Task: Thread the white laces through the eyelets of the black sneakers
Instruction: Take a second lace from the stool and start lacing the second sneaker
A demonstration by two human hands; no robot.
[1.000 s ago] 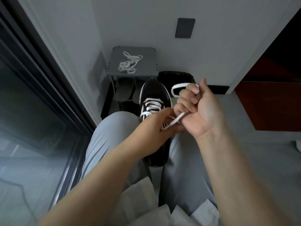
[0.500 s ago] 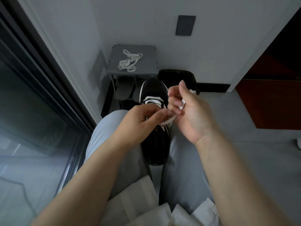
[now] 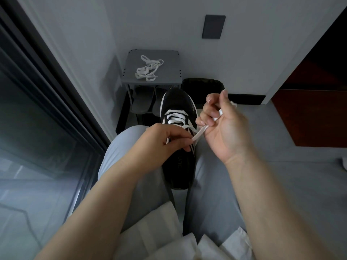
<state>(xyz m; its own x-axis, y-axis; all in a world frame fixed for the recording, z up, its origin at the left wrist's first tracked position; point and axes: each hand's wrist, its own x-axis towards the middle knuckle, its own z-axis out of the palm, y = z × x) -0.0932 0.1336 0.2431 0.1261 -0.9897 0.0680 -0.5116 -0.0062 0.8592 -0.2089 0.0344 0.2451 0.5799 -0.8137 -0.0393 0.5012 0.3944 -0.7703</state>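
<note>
A black sneaker [image 3: 178, 106] with white side stripes lies between my knees, toe pointing away. A white lace [image 3: 199, 132] crosses its upper eyelets in a few rows. My left hand [image 3: 165, 141] pinches the lace over the middle of the shoe. My right hand [image 3: 223, 126] is to the right of the shoe, fingers curled round the same lace, which runs up through its palm. The stretch between the hands is short and taut. A second white lace [image 3: 148, 69] lies bundled on a small grey shelf behind.
The grey shelf [image 3: 169, 76] stands against the white wall, with grey slippers [image 3: 142, 102] under it. A black bin [image 3: 204, 87] is beside it. A dark glass door [image 3: 37, 109] runs along the left. White paper sheets [image 3: 159, 231] lie on my lap.
My right hand has loosened and turned palm up, moving slightly right. My left hand has drawn back toward me, pulling the lace out between the two hands.
</note>
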